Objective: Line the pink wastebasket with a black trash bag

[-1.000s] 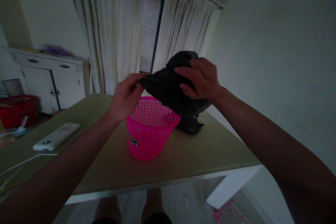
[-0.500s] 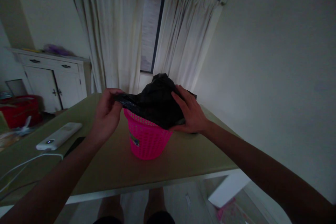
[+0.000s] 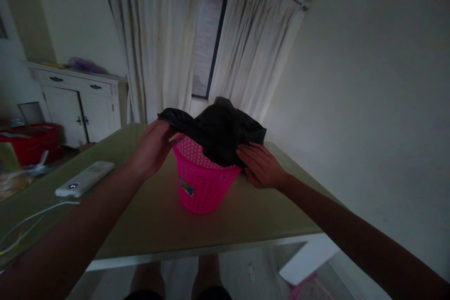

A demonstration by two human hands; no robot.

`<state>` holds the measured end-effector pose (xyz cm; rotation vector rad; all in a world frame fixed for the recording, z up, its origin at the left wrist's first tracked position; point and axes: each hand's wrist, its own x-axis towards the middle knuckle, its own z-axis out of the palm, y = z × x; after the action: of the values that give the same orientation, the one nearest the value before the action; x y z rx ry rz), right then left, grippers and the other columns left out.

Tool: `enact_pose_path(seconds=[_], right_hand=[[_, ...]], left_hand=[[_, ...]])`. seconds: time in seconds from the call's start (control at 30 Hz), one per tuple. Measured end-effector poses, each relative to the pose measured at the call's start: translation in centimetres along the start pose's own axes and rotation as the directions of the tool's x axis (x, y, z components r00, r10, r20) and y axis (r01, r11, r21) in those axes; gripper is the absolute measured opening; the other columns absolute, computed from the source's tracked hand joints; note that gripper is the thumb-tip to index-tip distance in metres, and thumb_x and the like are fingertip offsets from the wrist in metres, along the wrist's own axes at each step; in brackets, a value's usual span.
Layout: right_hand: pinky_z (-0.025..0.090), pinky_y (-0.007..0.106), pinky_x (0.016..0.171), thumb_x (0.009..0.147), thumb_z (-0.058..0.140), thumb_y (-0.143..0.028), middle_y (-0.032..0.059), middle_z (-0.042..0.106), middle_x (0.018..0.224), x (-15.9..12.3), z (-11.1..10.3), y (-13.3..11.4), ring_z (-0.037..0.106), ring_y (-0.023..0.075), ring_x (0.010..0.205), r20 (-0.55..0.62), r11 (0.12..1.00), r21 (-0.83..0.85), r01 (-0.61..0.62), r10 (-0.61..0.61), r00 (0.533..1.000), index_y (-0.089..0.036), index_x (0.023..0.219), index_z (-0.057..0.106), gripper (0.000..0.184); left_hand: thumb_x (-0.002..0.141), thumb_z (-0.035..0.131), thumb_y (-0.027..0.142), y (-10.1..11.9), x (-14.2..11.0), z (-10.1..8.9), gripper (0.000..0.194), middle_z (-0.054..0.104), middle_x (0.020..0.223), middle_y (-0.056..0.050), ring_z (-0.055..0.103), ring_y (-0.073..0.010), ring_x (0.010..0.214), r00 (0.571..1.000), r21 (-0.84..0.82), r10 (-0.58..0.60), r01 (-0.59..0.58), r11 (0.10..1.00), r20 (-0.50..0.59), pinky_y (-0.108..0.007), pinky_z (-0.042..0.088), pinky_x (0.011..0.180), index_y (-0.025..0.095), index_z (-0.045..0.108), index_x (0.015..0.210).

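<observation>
A pink perforated plastic basket (image 3: 207, 188) stands upright on the table, a small label on its side. A black plastic bag (image 3: 223, 129) is draped over its mouth, bunched up in the middle and at the back. The front left of the rim and part of the inner wall show uncovered. At the left rim, my left hand (image 3: 153, 149) is closed on the bag's edge, its thumb close to the rim and its fingertips partly hidden by the plastic. My right hand (image 3: 264, 165) grips the bag against the right side of the rim, fingers together over the plastic.
A white device with a lit display (image 3: 84, 179) lies at the table's left, a white cable (image 3: 42, 213) beside it. The green tabletop (image 3: 140, 229) ends just before my legs. Behind are a white cabinet (image 3: 66, 103), curtains (image 3: 161, 56) and a red container (image 3: 35, 145).
The bag's left edge has been lifted and shifted, uncovering more of the basket's front rim and inside. My right hand has slid lower along the right rim. The view has tilted slightly.
</observation>
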<state>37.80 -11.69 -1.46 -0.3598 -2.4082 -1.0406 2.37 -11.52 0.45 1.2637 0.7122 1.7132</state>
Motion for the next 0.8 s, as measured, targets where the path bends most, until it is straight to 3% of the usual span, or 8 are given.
enact_pose_path(seconds=[0.2, 0.3, 0.4, 0.47, 0.53, 0.63, 0.7, 0.8], right_hand=[[0.058, 0.061, 0.111, 0.102, 0.064, -0.057, 0.0263, 0.072, 0.140, 0.2, -0.3, -0.1, 0.069, 0.0387, 0.133, 0.019, 1.000, -0.005, -0.012, 0.012, 1.000, -0.004, 0.175, 0.022, 0.099], [0.059, 0.054, 0.111, 0.105, 0.062, -0.033, 0.0204, 0.078, 0.130, 0.1, -0.2, 0.0, 0.073, 0.0319, 0.125, 0.021, 0.999, -0.043, 0.022, -0.021, 1.000, -0.006, 0.175, 0.025, 0.083], [0.059, 0.048, 0.112, 0.106, 0.057, -0.018, 0.0143, 0.081, 0.121, -0.5, -0.3, 0.3, 0.075, 0.0253, 0.119, 0.035, 0.995, -0.024, 0.094, -0.094, 0.995, -0.010, 0.172, 0.035, 0.070], [0.060, 0.047, 0.112, 0.108, 0.056, -0.017, 0.0122, 0.081, 0.120, -1.2, -0.5, 0.7, 0.074, 0.0235, 0.118, 0.049, 0.994, 0.012, 0.107, -0.108, 0.993, -0.014, 0.169, 0.043, 0.062], [0.061, 0.046, 0.110, 0.108, 0.055, -0.016, 0.0106, 0.080, 0.120, -1.9, -0.8, 1.2, 0.073, 0.0237, 0.119, 0.054, 0.996, 0.034, 0.080, -0.082, 0.995, -0.020, 0.164, 0.052, 0.056], [0.063, 0.047, 0.102, 0.106, 0.053, -0.013, 0.0107, 0.079, 0.117, -2.4, -1.2, 1.8, 0.072, 0.0260, 0.115, 0.010, 0.999, 0.038, -0.025, 0.024, 1.000, -0.024, 0.157, 0.059, 0.052], [0.064, 0.046, 0.097, 0.104, 0.049, -0.010, 0.0119, 0.077, 0.117, -2.3, -1.2, 2.0, 0.071, 0.0267, 0.112, -0.013, 0.987, 0.051, -0.152, 0.153, 0.988, -0.024, 0.156, 0.057, 0.054], [0.064, 0.044, 0.092, 0.100, 0.045, -0.008, 0.0142, 0.073, 0.125, -1.7, -0.9, 2.3, 0.070, 0.0273, 0.111, 0.023, 0.937, 0.049, -0.346, 0.345, 0.938, -0.022, 0.155, 0.053, 0.057]], left_hand=[[0.092, 0.071, 0.061, -0.3, 1.0, 0.7, 0.037, 0.076, 0.104, -0.007, 0.072, -0.0261, 0.094, 0.994, 0.081, 0.102, -0.105, 0.991, 0.036, -0.040, 0.062, 0.077, 0.027, 0.066, 0.104], [0.095, 0.066, 0.052, 0.4, 1.0, 0.4, 0.029, 0.072, 0.099, -0.005, 0.067, -0.0228, 0.088, 0.940, 0.300, 0.325, -0.341, 0.891, 0.103, -0.038, 0.057, 0.079, 0.026, 0.072, 0.107], [0.092, 0.064, 0.041, 1.8, 0.6, -0.8, 0.024, 0.073, 0.110, -0.009, 0.066, -0.0273, 0.100, 0.807, 0.591, 0.493, -0.580, 0.561, 0.325, -0.046, 0.053, 0.091, 0.024, 0.077, 0.102], [0.089, 0.064, 0.039, 2.4, 0.4, -1.8, 0.022, 0.076, 0.121, -0.011, 0.063, -0.0317, 0.106, 0.733, 0.692, 0.473, -0.656, 0.300, 0.490, -0.055, 0.047, 0.100, 0.024, 0.079, 0.095], [0.089, 0.063, 0.043, 2.6, 0.5, -2.6, 0.024, 0.081, 0.119, -0.010, 0.062, -0.0357, 0.107, 0.690, 0.718, 0.391, -0.690, 0.097, 0.610, -0.061, 0.041, 0.101, 0.025, 0.078, 0.087], [0.091, 0.061, 0.053, 2.1, 1.2, -3.1, 0.036, 0.078, 0.085, -0.012, 0.063, -0.0382, 0.102, 0.687, 0.719, 0.256, -0.694, -0.049, 0.680, -0.062, 0.040, 0.099, 0.026, 0.070, 0.069], [0.094, 0.059, 0.060, 1.5, 1.7, -3.0, 0.048, 0.065, 0.066, -0.010, 0.063, -0.0364, 0.094, 0.724, 0.751, 0.223, -0.657, -0.067, 0.653, -0.060, 0.041, 0.099, 0.027, 0.064, 0.059], [0.091, 0.064, 0.068, 1.1, 2.2, -3.1, 0.049, 0.054, 0.061, -0.007, 0.062, -0.0349, 0.086, 0.760, 0.794, 0.245, -0.604, -0.077, 0.602, -0.060, 0.041, 0.099, 0.028, 0.068, 0.064]])
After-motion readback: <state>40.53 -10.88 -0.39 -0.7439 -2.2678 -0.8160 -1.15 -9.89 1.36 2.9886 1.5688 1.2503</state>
